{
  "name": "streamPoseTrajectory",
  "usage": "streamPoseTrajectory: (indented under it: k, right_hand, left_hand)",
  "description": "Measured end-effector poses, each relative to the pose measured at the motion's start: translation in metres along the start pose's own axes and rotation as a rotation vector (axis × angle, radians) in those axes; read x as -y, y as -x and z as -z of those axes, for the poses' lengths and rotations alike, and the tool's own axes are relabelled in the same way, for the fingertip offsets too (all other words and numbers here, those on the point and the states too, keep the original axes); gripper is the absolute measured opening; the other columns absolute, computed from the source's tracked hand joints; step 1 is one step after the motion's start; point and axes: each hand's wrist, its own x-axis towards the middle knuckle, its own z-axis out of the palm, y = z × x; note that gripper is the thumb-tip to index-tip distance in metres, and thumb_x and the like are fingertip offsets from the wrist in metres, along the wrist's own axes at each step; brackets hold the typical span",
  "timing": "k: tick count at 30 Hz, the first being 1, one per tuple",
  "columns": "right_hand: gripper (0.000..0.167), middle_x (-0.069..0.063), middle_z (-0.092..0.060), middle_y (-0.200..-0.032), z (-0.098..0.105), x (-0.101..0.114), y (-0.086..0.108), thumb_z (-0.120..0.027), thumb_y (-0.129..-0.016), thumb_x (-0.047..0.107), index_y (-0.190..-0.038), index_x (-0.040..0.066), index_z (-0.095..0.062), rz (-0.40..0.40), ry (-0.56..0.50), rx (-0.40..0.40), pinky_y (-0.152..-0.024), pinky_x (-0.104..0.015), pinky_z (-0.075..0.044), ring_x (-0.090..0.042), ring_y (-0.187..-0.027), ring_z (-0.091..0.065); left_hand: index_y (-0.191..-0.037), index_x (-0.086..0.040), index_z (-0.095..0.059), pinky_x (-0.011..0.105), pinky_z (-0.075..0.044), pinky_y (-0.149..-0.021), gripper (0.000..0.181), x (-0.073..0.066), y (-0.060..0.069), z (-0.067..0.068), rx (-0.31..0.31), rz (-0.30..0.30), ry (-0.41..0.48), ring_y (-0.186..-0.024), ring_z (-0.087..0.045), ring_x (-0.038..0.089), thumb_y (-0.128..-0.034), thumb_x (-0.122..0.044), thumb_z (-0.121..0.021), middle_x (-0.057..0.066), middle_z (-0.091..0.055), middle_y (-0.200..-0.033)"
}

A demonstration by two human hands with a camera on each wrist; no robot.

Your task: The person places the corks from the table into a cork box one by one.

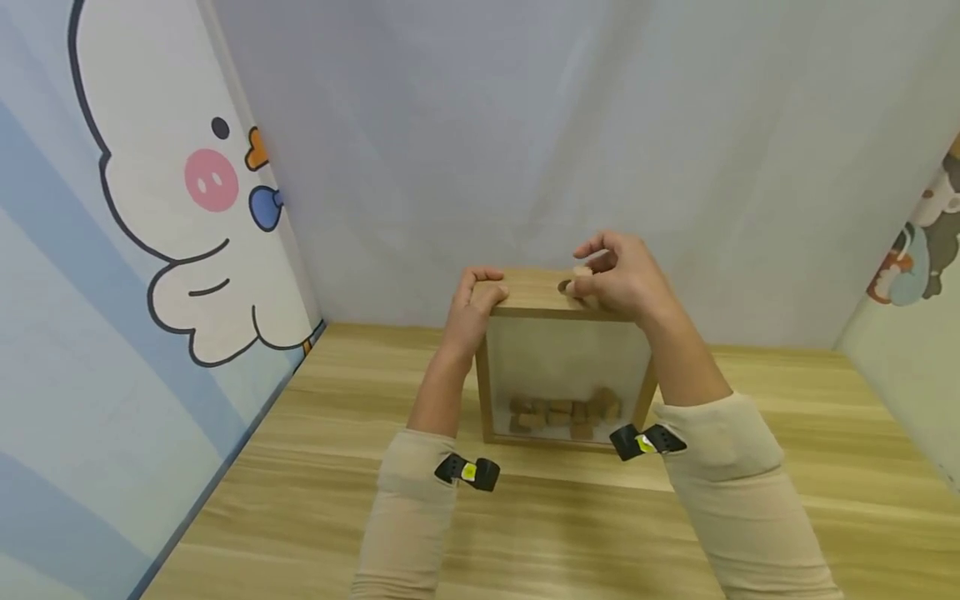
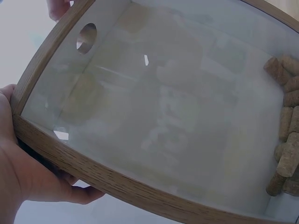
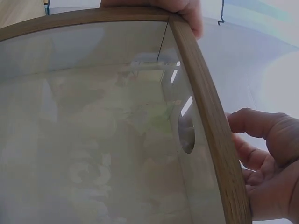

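A wooden shadow box with a clear front stands upright on the table, a round hole in its top edge. Several corks lie in a heap at its bottom; the left wrist view shows the corks closely. My left hand grips the box's upper left corner, thumb and fingers over the top edge. Just right of the hole, my right hand pinches a pale cork between thumb and finger. In the right wrist view, that cork is hidden behind the frame's edge and the right hand.
The box stands on a wood-grain table near a pale curtain at the back. A panel with a cartoon figure borders the left side, and another printed panel is at the right.
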Motion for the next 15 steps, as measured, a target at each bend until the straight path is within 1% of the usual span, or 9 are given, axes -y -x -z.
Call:
streamPoseTrajectory:
  k: [2, 4, 5, 7, 9, 11, 13, 15]
  right_hand:
    - [0.039, -0.017, -0.055, -0.111, 0.001, -0.004, 0.005, -0.069, -0.082, 0.008, -0.117, 0.003, -0.052, 0.020, -0.018, -0.003, -0.078, -0.039, -0.044, -0.030, -0.099, -0.051]
    - [0.037, -0.015, -0.056, -0.112, 0.001, -0.009, 0.013, -0.068, -0.084, 0.011, -0.117, 0.003, -0.054, 0.069, -0.065, -0.060, -0.078, -0.035, -0.043, -0.026, -0.100, -0.051]
    - [0.034, -0.013, -0.057, -0.111, 0.001, -0.013, 0.018, -0.067, -0.085, 0.013, -0.116, 0.002, -0.055, 0.112, -0.084, -0.099, -0.076, -0.032, -0.044, -0.024, -0.098, -0.051]
    - [0.028, -0.008, -0.060, -0.104, 0.003, -0.022, 0.029, -0.065, -0.087, 0.014, -0.110, -0.001, -0.058, 0.213, -0.118, -0.201, -0.072, -0.027, -0.044, -0.020, -0.093, -0.053]
    - [0.022, -0.004, -0.061, -0.096, 0.005, -0.032, 0.041, -0.065, -0.087, 0.012, -0.102, -0.002, -0.061, 0.312, -0.139, -0.303, -0.067, -0.023, -0.044, -0.016, -0.086, -0.054]
    - [0.017, -0.001, -0.062, -0.091, 0.010, -0.041, 0.053, -0.064, -0.087, 0.010, -0.097, -0.003, -0.062, 0.382, -0.128, -0.363, -0.067, -0.021, -0.045, -0.014, -0.083, -0.055]
    - [0.011, -0.001, -0.062, -0.090, 0.014, -0.050, 0.065, -0.064, -0.086, 0.007, -0.094, -0.001, -0.063, 0.410, -0.119, -0.411, -0.066, -0.019, -0.045, -0.013, -0.082, -0.055]
    - [0.008, -0.001, -0.063, -0.090, 0.018, -0.059, 0.078, -0.064, -0.086, 0.003, -0.093, 0.001, -0.064, 0.408, -0.102, -0.447, -0.066, -0.017, -0.045, -0.012, -0.081, -0.056]
  left_hand:
    - [-0.114, -0.015, -0.049, 0.048, -0.027, -0.094, 0.028, 0.003, 0.001, 0.000, 0.008, -0.012, -0.011, -0.114, -0.036, 0.022, -0.0882, -0.026, -0.051, 0.006, -0.039, -0.130]
    - [-0.115, -0.015, -0.049, 0.049, -0.025, -0.096, 0.030, 0.006, 0.002, -0.001, 0.020, -0.030, -0.016, -0.121, -0.032, 0.021, -0.0889, -0.028, -0.051, 0.004, -0.039, -0.133]
    - [-0.116, -0.015, -0.050, 0.049, -0.025, -0.097, 0.030, 0.007, 0.003, -0.001, 0.028, -0.039, -0.016, -0.123, -0.031, 0.021, -0.0893, -0.029, -0.052, 0.004, -0.038, -0.134]
    - [-0.119, -0.015, -0.050, 0.050, -0.025, -0.098, 0.033, 0.008, 0.004, -0.001, 0.036, -0.048, -0.015, -0.127, -0.027, 0.022, -0.0899, -0.029, -0.053, 0.006, -0.035, -0.138]
    - [-0.123, -0.015, -0.049, 0.050, -0.027, -0.096, 0.036, 0.008, 0.006, 0.000, 0.026, -0.052, -0.018, -0.126, -0.029, 0.024, -0.0898, -0.030, -0.054, 0.007, -0.035, -0.138]
    - [-0.127, -0.016, -0.048, 0.049, -0.029, -0.096, 0.040, 0.007, 0.011, 0.004, 0.003, -0.053, -0.014, -0.125, -0.030, 0.025, -0.0901, -0.029, -0.055, 0.009, -0.034, -0.139]
    - [-0.130, -0.017, -0.046, 0.048, -0.031, -0.095, 0.042, 0.007, 0.019, 0.009, -0.029, -0.059, -0.006, -0.123, -0.033, 0.026, -0.0901, -0.028, -0.055, 0.009, -0.035, -0.136]
    - [-0.130, -0.018, -0.046, 0.047, -0.033, -0.094, 0.042, 0.008, 0.030, 0.017, -0.057, -0.058, -0.018, -0.119, -0.037, 0.025, -0.0900, -0.028, -0.056, 0.008, -0.038, -0.133]
